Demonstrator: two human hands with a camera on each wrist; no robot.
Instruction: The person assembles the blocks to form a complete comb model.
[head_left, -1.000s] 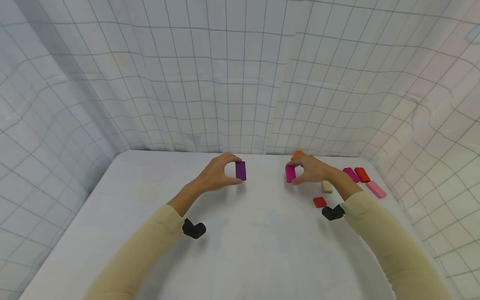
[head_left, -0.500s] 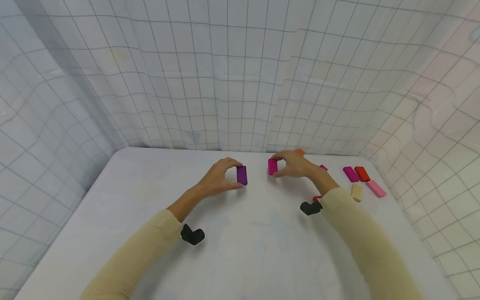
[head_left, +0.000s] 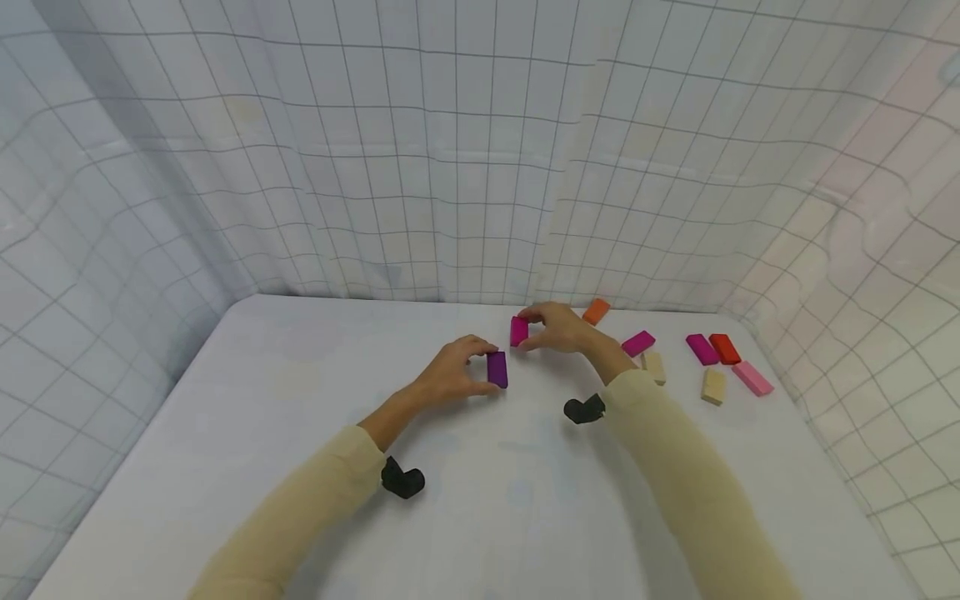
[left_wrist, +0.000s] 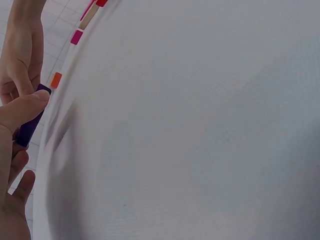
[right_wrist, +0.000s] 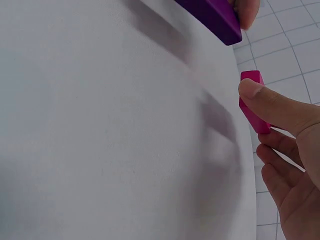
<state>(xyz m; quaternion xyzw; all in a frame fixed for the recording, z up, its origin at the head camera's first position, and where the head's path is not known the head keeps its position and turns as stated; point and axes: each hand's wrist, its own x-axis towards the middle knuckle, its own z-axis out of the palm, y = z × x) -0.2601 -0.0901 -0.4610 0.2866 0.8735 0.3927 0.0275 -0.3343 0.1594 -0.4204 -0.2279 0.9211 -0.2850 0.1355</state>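
The left hand (head_left: 453,372) grips the purple block (head_left: 497,370), a flat oblong stood on end between thumb and fingers. From the right wrist, its broad face looks smooth, its corners slightly rounded. The right hand (head_left: 555,327) pinches the pink block (head_left: 519,332) by its ends, a squared bar with flat, even faces, the thumb laid over one end. Both blocks are up off the white table (head_left: 510,517), their shadows falling apart from them; the pink one sits just right of the purple and farther back, with a gap between.

Past the right hand, an orange block (head_left: 596,312) lies aslant by the back edge. A magenta block (head_left: 638,343) and a cream block (head_left: 653,367) lie near the right forearm. Farther right, another magenta block (head_left: 702,349) lies beside a red block (head_left: 725,349), with a slim pale pink block (head_left: 752,378) at the red one's near end and a second cream block (head_left: 714,387) close by. The tabletop shows a faint, fine grain; around it hangs a white sheet (head_left: 375,167) with thin grid lines, rippled in soft folds.
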